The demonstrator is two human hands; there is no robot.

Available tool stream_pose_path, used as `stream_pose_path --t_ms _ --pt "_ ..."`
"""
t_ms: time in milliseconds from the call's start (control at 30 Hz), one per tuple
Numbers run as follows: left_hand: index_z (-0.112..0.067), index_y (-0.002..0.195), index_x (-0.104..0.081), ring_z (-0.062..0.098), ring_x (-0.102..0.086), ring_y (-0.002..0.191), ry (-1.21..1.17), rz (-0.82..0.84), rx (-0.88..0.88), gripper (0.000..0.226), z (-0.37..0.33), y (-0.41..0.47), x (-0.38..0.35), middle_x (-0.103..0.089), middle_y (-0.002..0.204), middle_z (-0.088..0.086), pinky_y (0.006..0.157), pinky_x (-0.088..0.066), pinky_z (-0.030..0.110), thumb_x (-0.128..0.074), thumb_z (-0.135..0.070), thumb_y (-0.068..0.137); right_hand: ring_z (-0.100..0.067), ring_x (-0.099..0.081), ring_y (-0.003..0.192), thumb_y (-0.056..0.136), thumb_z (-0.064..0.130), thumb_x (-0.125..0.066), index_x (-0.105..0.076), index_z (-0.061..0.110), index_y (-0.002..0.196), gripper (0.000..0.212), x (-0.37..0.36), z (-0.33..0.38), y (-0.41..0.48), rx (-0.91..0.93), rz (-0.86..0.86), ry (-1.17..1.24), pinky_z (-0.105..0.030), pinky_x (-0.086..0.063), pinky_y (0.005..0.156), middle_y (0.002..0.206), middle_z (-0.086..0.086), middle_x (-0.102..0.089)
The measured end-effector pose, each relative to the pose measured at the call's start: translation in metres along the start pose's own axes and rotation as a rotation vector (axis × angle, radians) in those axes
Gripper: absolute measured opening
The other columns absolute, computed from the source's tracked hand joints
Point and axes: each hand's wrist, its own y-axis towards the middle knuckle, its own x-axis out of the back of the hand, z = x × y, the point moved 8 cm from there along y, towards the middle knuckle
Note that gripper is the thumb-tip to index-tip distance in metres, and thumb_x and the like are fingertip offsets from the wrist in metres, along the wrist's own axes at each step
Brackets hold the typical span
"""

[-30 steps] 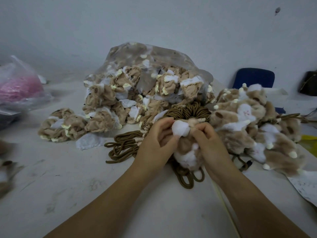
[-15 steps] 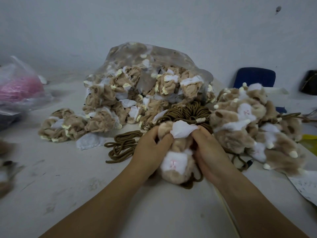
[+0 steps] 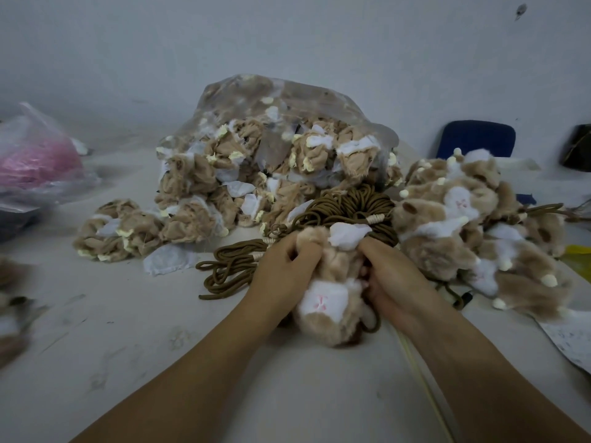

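Tan plush skin (image 3: 329, 318), white face now turned outward vs. 1 sec ago, pinched by curled fingers of left hand (image 3: 284, 273) & right hand (image 3: 393, 276), inversion prob. nearly done.

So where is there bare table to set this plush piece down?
Bare table lies front left, between the left forearm, the brown cords and the small plush heap, and in the wedge between that forearm and the right forearm. Crowded behind the plush piece: cords, the clear bag, the right-hand plush pile.
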Motion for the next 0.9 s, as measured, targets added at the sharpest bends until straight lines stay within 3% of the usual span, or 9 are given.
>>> stream_pose_path --t_ms 167,200,267,333,500,567,667,733,900 --pt "-0.031 0.099 -0.065 0.003 -0.065 0.095 -0.208 0.095 0.154 0.033 0.013 -0.002 -0.014 -0.069 0.094 -0.016 0.081 -0.05 0.025 -0.061 -0.056 0.077 -0.005 -0.057 0.056 0.09 0.013 -0.05 -0.067 0.003 0.095 0.02 -0.003 0.009 -0.006 0.062 0.034 -0.033 -0.024 -0.046 0.045 0.067 -0.003 -0.064" --pt "-0.034 0.103 -0.066 0.002 -0.064 0.1 -0.234 0.097 0.134 0.033 0.012 -0.001 -0.013 -0.069 0.099 -0.019 0.083 -0.051 0.023 -0.064 -0.056 0.078 -0.011 -0.062 0.068 0.089 0.016 -0.052 -0.065 -0.002 0.102 0.025 -0.004 0.009 -0.007 0.074 0.039 -0.062 -0.034 -0.054 0.056 0.079 -0.013 -0.068" --pt "-0.041 0.116 -0.063 -0.01 -0.059 0.103 -0.179 0.126 0.01 0.035 0.001 -0.001 -0.012 -0.063 0.108 -0.032 0.081 -0.048 0.01 -0.066 -0.051 0.083 -0.025 -0.061 0.09 0.086 0.022 -0.056 -0.057 -0.007 0.114 0.041 -0.007 0.009 -0.01 0.059 0.029 -0.084 -0.055 -0.049 0.089 0.109 -0.029 -0.063" --pt "-0.043 0.121 -0.06 -0.014 -0.055 0.106 -0.098 0.136 -0.08 0.039 -0.006 -0.003 -0.009 -0.059 0.111 -0.034 0.084 -0.045 0.006 -0.069 -0.045 0.083 -0.029 -0.061 0.094 0.087 0.022 -0.056 -0.055 -0.008 0.116 0.042 -0.007 0.005 -0.011 0.032 0.02 -0.06 -0.055 -0.044 0.098 0.114 -0.029 -0.062" --pt "-0.041 0.105 -0.063 -0.01 -0.052 0.11 0.082 0.137 -0.221 0.024 -0.015 -0.003 -0.006 -0.057 0.117 -0.017 0.091 -0.038 0.005 -0.072 -0.035 0.084 -0.033 -0.063 0.096 0.087 0.016 -0.053 -0.058 -0.008 0.112 0.035 -0.002 0.003 -0.007 0.026 0.011 -0.022 -0.05 -0.047 0.095 0.104 -0.024 -0.066" --pt "-0.037 0.104 -0.063 -0.01 -0.053 0.106 0.121 0.116 -0.205 0.021 -0.011 -0.002 -0.004 -0.058 0.114 -0.015 0.09 -0.039 0.007 -0.071 -0.026 0.088 -0.023 -0.059 0.083 0.088 0.021 -0.054 -0.058 -0.005 0.097 0.028 -0.002 0.007 -0.009 0.11 -0.018 -0.148 -0.04 -0.05 0.081 0.088 -0.014 -0.064" --pt "-0.035 0.122 -0.059 -0.01 -0.052 0.108 0.13 0.126 -0.188 0.034 -0.008 0.0 -0.004 -0.057 0.117 -0.015 0.091 -0.039 0.01 -0.068 -0.023 0.091 -0.003 -0.051 0.061 0.087 0.029 -0.059 -0.054 0.012 0.076 0.02 -0.006 0.019 -0.014 0.263 -0.06 -0.406 -0.016 -0.044 0.055 0.072 0.001 -0.056" --pt "-0.035 0.132 -0.053 -0.012 -0.05 0.11 0.096 0.184 -0.17 0.044 -0.007 0.0 -0.007 -0.055 0.121 -0.013 0.091 -0.038 0.005 -0.067 -0.02 0.092 0.0 -0.046 0.058 0.088 0.027 -0.06 -0.051 0.016 0.071 0.022 -0.01 0.025 -0.016 0.35 -0.069 -0.524 -0.012 -0.039 0.052 0.076 0.002 -0.052" --pt "-0.024 0.099 -0.066 -0.006 -0.056 0.1 0.054 0.194 -0.182 0.022 -0.011 -0.001 -0.004 -0.058 0.113 -0.004 0.087 -0.041 0.008 -0.064 -0.004 0.091 0.002 -0.043 0.06 0.086 0.029 -0.06 -0.048 0.016 0.071 0.023 -0.013 0.029 -0.02 0.445 -0.073 -0.643 -0.011 -0.038 0.057 0.082 0.002 -0.046"
